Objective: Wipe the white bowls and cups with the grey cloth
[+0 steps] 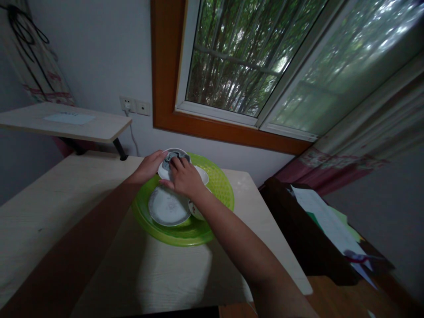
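My left hand [151, 166] grips the left rim of a white bowl [163, 174], which is tilted toward me over the far left part of a green plastic basket [221, 181]. Inside the bowl, my right hand [185, 176] presses a crumpled grey cloth [168, 159] with its fingers bent around it. A white plate [169, 205] with a grey rim lies in the basket below my hands. To the right, another white bowl [202, 175] shows partly behind my right hand. A patterned bowl [196, 211] is mostly hidden by my right wrist.
The basket stands on a pale wooden table [175, 269]. A raised shelf [109, 128] with a paper on it is at the left. Behind are a wall socket [127, 104] and a window [245, 57]. Papers [326, 216] lie on dark furniture at the right.
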Demonstrator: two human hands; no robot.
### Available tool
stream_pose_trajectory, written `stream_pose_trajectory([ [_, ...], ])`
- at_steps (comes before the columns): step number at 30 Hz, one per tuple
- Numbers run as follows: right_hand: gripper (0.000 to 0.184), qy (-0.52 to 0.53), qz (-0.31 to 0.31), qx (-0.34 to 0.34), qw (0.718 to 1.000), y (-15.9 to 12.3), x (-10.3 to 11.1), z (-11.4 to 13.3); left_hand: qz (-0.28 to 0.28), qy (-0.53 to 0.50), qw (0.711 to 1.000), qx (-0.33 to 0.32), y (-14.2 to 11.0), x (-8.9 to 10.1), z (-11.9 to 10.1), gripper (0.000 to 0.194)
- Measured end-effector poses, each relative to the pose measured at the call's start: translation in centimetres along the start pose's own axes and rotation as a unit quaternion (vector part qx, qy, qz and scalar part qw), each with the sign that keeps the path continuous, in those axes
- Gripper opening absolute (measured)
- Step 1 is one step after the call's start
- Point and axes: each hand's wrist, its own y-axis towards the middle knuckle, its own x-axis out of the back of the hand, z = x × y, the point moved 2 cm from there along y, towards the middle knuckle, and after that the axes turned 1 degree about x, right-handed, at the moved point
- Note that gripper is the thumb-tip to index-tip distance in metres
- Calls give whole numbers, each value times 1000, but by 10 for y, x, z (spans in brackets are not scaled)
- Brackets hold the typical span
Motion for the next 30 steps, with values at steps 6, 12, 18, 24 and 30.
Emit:
stream_pose_trajectory([
  [6,70,1,40,-26,999,1,1,-2,-7,38,999,8,-2,3,-3,49],
  [12,51,87,42,77,992,-4,-2,-3,-21,41,999,14,1,4,2,48],
  [18,59,181,2,148,972,-6,-4,-6,-26,1,1000,5,7,3,10,47],
  [24,72,130,3,130,983,-6,-11,-2,0,-33,999,9,7,1,13,47],
  [30,74,45,-1,71,996,-4,-19,-4,26,-42,999,-7,5,-1,9,47],
])
